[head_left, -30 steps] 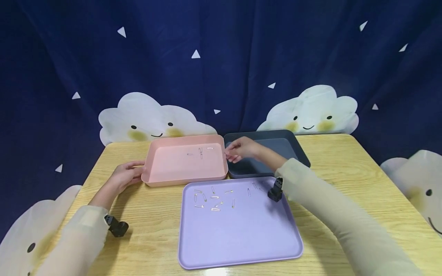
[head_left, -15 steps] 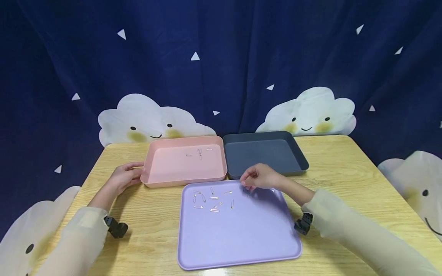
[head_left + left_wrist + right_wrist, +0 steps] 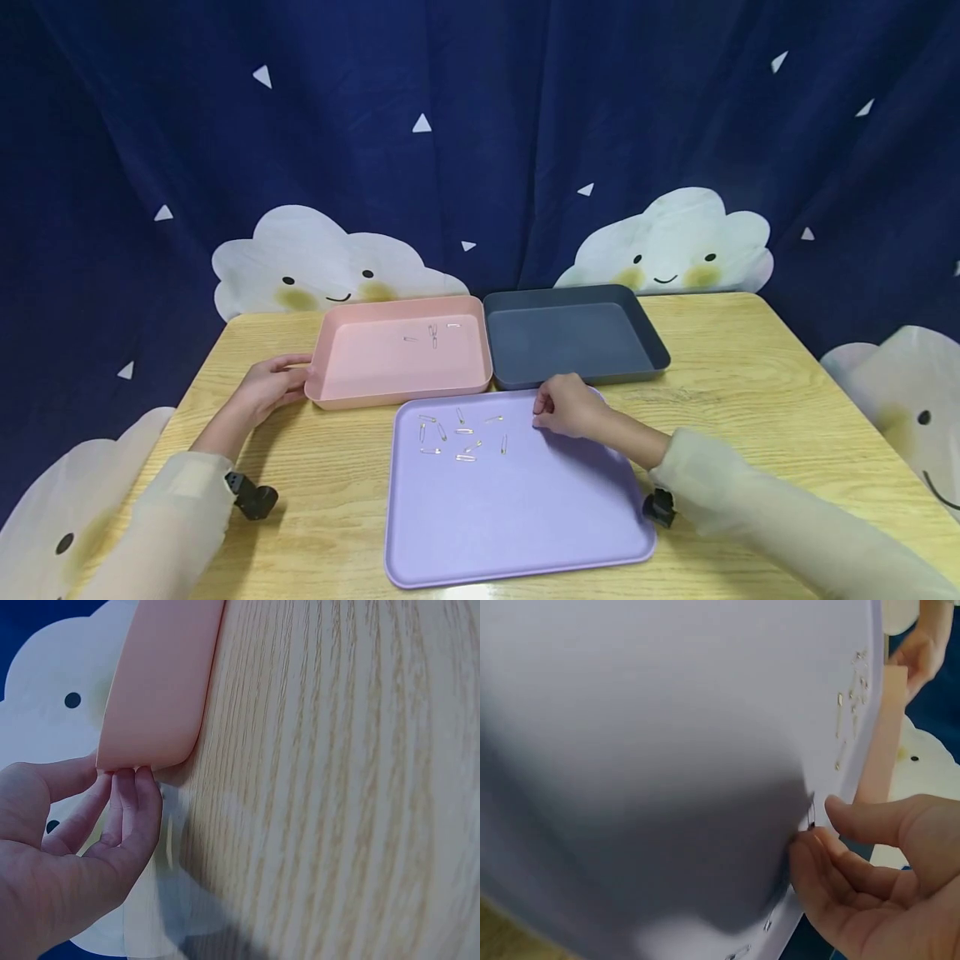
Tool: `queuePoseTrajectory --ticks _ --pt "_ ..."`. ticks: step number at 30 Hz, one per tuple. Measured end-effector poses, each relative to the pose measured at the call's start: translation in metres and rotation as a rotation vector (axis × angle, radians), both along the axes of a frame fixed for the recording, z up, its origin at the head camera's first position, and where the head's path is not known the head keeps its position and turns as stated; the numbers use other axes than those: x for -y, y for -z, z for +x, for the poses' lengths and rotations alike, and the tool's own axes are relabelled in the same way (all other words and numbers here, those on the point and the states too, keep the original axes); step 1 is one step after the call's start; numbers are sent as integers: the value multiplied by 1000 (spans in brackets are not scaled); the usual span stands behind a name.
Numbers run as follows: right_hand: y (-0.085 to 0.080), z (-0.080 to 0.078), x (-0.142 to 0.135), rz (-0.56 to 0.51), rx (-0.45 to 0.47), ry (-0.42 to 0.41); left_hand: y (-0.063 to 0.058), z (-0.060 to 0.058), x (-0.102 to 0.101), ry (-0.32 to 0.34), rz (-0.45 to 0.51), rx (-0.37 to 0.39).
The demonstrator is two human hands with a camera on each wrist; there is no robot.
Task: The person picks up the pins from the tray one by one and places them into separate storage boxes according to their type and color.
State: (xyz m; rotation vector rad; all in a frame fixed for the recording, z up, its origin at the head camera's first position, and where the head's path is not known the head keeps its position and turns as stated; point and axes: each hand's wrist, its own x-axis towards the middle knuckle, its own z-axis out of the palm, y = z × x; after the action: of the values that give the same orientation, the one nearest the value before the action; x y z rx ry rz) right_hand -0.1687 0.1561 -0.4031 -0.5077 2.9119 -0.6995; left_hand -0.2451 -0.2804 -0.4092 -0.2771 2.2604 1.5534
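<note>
My left hand (image 3: 266,390) grips the left end of the pink tray (image 3: 401,393), its thumb at the rim and its fingertips against the outer wall in the left wrist view. Over the back right part of the lilac tray (image 3: 517,517), my right hand (image 3: 573,407) reaches down with curled fingers. At those fingertips shows a thin safety pin (image 3: 811,815), the thumb slightly apart from it in the right wrist view. Several gold safety pins (image 3: 465,432) lie in the tray's back left part. Near the right hand are two more safety pins (image 3: 767,925), hidden in the head view.
Several silver safety pins (image 3: 432,332) lie inside the pink tray. The dark grey tray (image 3: 577,333) stands right beside it, behind the lilac tray. All rest on a wooden table (image 3: 750,400) before a dark blue curtain (image 3: 480,150) with cloud faces.
My right hand has moved from the rim between the pink and dark grey trays down to the lilac tray, lowering to the safety pin there. The left hand stays at the pink tray.
</note>
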Motion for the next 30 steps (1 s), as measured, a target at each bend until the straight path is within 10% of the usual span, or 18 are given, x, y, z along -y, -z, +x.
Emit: queuePoseTrajectory --ticks 30 --pt "11 1 26 52 -81 -49 5 -2 2 7 11 -16"
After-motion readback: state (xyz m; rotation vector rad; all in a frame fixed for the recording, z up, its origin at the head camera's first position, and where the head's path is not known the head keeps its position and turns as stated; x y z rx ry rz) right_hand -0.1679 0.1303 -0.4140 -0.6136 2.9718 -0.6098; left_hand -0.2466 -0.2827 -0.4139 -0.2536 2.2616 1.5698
